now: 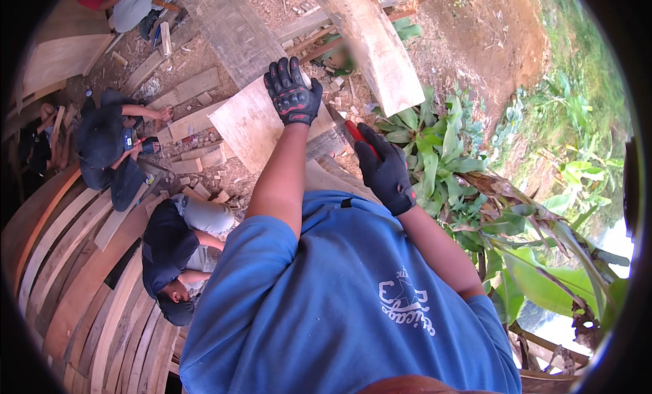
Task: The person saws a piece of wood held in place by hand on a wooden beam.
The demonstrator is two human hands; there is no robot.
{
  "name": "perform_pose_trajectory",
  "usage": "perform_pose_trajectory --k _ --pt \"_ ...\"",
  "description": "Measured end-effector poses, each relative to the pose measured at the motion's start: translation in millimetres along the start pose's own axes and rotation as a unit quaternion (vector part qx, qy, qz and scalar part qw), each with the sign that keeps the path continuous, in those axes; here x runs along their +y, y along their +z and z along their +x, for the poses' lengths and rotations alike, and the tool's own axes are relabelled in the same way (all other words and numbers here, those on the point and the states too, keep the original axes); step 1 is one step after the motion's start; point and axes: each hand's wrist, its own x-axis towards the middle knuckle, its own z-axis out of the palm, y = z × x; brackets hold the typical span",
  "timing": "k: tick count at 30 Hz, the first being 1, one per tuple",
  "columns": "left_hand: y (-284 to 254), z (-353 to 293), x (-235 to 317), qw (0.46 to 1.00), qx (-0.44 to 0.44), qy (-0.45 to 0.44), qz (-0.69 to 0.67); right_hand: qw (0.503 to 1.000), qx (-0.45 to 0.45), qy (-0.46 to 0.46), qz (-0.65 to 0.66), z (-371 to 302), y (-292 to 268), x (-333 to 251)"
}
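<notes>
My left hand (293,95), in a black glove with red trim, lies on a pale wooden board (244,126) with its fingers stretched out over it. In a matching dark glove, my right hand (387,170) is closed round the red handle of what looks like a handsaw (358,137). The narrow metal blade points up and left, beside the board's right edge. Its teeth are too small to make out. Beneath the pale board runs a weathered grey plank (234,37).
Another wide plank (380,54) slants at upper right. Leafy plants (431,139) grow close to my right arm. On my left, a person in a dark cap (98,139) and another crouching person (170,244) are near curved timbers (88,306). Wood offcuts (187,166) litter the ground.
</notes>
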Motion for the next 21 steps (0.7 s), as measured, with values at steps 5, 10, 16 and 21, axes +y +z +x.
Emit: perform_pose_trajectory --k 5,10,16,21 --pt "1.5 2.3 -0.6 1.0 0.008 0.001 0.002 1.0 -0.003 -0.024 -0.016 -9.9 -8.6 -15.5" --pt "5.8 2.4 -3.8 0.999 0.017 -0.001 0.028 0.996 0.0 -0.078 -0.042 0.2 2.8 -6.7" --pt "7.6 2.3 0.9 0.999 0.032 0.018 0.016 0.997 -0.049 -0.001 -0.052 32.6 21.8 47.4" --pt "3.4 3.1 -4.1 1.0 0.02 0.005 0.009 0.992 -0.09 0.027 -0.09 9.2 -20.7 68.5"
